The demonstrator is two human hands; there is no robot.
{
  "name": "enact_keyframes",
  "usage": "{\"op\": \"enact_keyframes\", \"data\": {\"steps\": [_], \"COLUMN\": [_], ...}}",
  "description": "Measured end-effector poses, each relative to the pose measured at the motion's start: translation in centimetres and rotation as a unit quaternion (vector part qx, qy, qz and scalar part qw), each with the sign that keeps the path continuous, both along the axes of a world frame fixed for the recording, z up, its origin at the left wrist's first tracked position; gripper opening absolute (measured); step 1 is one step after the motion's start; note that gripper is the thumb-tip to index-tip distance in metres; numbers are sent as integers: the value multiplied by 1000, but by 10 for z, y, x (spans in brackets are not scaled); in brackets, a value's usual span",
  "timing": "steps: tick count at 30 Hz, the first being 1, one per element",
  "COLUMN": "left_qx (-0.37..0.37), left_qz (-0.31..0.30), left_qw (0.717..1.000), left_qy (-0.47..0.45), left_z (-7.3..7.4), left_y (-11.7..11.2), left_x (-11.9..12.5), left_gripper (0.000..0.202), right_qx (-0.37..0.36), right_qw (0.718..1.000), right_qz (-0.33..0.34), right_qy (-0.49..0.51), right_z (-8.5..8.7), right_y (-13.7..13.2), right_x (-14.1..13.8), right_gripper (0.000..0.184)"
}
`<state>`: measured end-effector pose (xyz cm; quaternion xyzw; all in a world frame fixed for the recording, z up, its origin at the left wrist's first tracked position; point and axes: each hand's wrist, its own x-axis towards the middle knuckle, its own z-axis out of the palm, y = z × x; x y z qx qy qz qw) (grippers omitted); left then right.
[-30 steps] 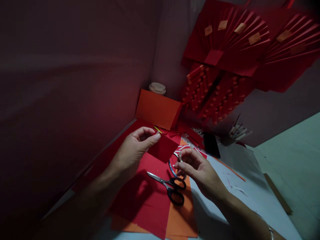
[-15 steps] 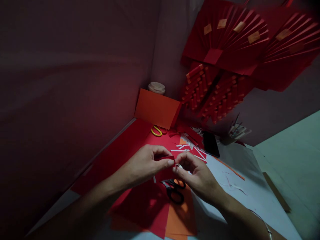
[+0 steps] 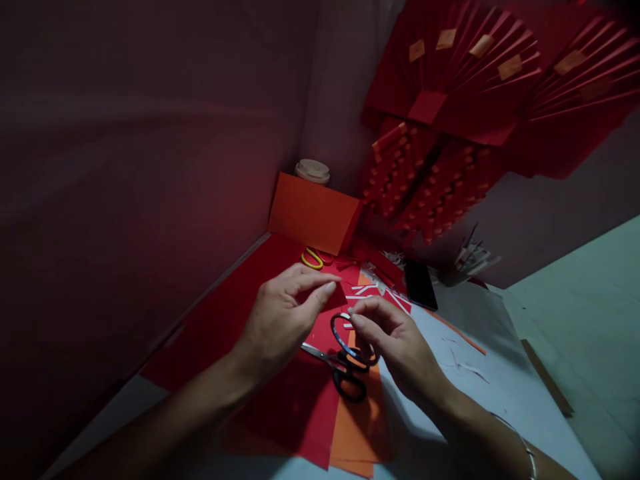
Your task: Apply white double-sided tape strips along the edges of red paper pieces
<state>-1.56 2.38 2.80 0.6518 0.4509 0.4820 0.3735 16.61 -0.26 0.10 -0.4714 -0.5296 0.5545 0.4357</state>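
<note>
**Hands pinching a small red paper piece above a craft table**

Paper, a small red piece (image 3: 334, 298), sits pinched at the fingertips of the left hand (image 3: 280, 320), held just above the table (image 3: 500, 393). The left thumb and forefinger are closed on its edge. The right hand (image 3: 395, 340) is just beside it, thumb and forefinger drawn together at a tiny pale sliver (image 3: 349, 315); the light is too dim to tell whether that sliver is tape or a paper strip. The two hands are close but not touching.

Directly below them lie black-handled scissors (image 3: 345, 373), blades closed and pointing left, resting on overlapping red sheets (image 3: 300, 413) and an orange sheet (image 3: 357, 433). A blue-edged loop (image 3: 340, 333), perhaps a tape ring, lies against the scissor handles.

As a judgement, work this fine calls for holding the red piece steady and flat, bringing the sliver to it squarely, and keeping both clear of the scissors.

Further back are white strips (image 3: 365, 292) scattered on red paper, yellow-handled scissors (image 3: 312, 259), a dark phone (image 3: 419, 285), and a folded orange card (image 3: 314, 213) propped in the corner with a round lidded container (image 3: 313, 171) behind it. Red pleated paper fans (image 3: 450, 87) hang on the wall above right.
</note>
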Motion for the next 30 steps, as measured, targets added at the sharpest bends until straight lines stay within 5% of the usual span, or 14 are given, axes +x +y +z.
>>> {"op": "enact_keyframes", "data": {"steps": [11, 30], "left_qx": [-36, -27], "left_qz": [-86, -71], "left_qw": [996, 997], "left_qy": [14, 3], "left_z": [-1, -4], "left_y": [-5, -10], "left_x": [8, 11], "left_gripper": [18, 19], "right_qx": [35, 35], "right_qw": [999, 996], "right_qz": [-42, -75], "right_qy": [-5, 26], "right_z": [4, 1], "right_y": [0, -2], "right_x": [-8, -15], "right_gripper": [21, 23]}}
